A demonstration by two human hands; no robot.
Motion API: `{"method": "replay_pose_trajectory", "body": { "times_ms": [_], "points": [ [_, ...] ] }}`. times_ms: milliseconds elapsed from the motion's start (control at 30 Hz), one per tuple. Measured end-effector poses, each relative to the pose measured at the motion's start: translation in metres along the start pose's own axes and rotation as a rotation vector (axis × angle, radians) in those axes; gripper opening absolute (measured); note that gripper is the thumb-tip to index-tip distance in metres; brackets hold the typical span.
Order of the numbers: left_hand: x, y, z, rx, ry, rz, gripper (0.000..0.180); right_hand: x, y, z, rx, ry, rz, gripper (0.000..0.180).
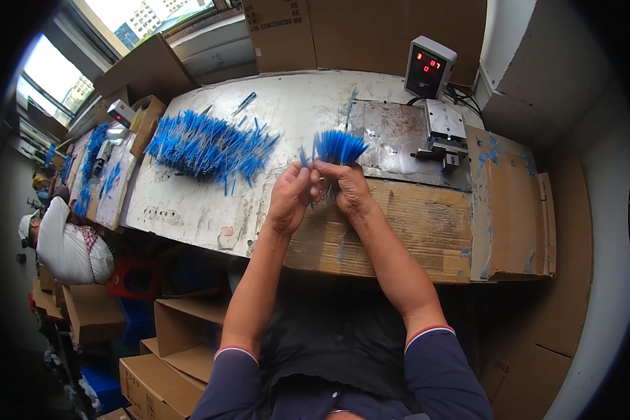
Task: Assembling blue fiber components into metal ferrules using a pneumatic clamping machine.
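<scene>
My right hand is closed around a fanned bundle of thin blue-ended sticks, their blue ends pointing away from me. Close beside it, my left hand pinches a few similar blue-ended sticks between thumb and fingers. The two hands nearly meet above the edge of a cardboard sheet on the table. To the left lies a large loose pile of the same blue and whitish sticks. What the sticks are exactly is too fine to make out.
A small metal fixture stands on a metal plate at the right, with a red-digit display box behind it. A pen-like tool lies beyond the pile. Cardboard covers the right end. Another person sits far left; cartons stand below.
</scene>
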State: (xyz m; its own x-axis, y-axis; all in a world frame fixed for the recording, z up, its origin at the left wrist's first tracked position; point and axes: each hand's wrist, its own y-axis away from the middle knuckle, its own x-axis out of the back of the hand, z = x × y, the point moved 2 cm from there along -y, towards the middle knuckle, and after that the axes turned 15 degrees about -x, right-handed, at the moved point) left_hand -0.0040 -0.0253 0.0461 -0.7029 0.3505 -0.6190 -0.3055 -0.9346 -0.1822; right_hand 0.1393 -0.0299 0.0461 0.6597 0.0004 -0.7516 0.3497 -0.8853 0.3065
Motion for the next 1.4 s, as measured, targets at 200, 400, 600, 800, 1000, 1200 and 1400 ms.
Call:
{"method": "replay_pose_trajectory", "body": {
  "times_ms": [200, 400, 600, 800, 1000, 1200, 1400],
  "points": [
    [-0.004, -0.003, -0.006, -0.007, -0.284, 0.039, 0.019, -0.003, 0.004, -0.003, 0.114, 0.035, 0.083, 0.009],
    [-0.008, 0.0, -0.012, -0.119, -0.463, 0.111, 0.017, -0.01, 0.004, -0.002, 0.265, 0.038, 0.155, 0.007],
    [-0.011, -0.002, -0.018, -0.216, -0.467, 0.256, 0.015, 0.005, -0.004, -0.003, 0.25, -0.097, 0.279, 0.005],
    [-0.009, -0.003, -0.018, -0.234, -0.523, 0.203, 0.014, 0.007, -0.007, 0.0, 0.134, -0.073, 0.214, 0.006],
    [-0.014, 0.001, -0.015, -0.201, -0.571, 0.156, 0.016, 0.007, -0.006, 0.0, 0.214, -0.062, 0.233, 0.011],
    [-0.01, 0.0, -0.012, -0.251, -0.498, 0.319, 0.019, 0.025, -0.014, -0.003, 0.339, -0.239, 0.289, 0.008],
    [-0.006, -0.003, -0.009, -0.338, -0.588, 0.394, 0.021, 0.016, -0.014, 0.002, 0.278, -0.056, 0.22, 0.02]
  ]
}}
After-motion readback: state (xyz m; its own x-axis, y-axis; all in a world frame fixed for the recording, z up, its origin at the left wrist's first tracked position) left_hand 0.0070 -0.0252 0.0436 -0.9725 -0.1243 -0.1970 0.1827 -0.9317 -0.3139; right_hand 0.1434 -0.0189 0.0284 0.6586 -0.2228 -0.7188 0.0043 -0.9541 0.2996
